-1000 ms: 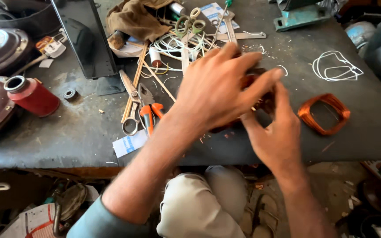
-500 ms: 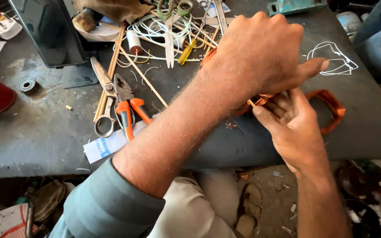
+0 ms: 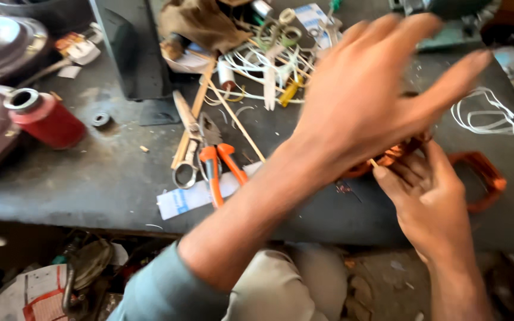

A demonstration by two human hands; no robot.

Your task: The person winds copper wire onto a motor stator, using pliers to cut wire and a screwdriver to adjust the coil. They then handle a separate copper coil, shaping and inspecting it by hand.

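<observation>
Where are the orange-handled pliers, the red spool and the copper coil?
orange-handled pliers [image 3: 216, 163]: head view, on the handles.
red spool [image 3: 52, 123]: head view, on its red body.
copper coil [image 3: 392, 156]: head view, on the strip showing between the hands.

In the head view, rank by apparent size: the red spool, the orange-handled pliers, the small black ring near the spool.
Largest to smallest:
1. orange-handled pliers, longest
2. red spool, shorter but bulkier; close to the pliers, so that order is unsure
3. small black ring, clearly smallest
</observation>
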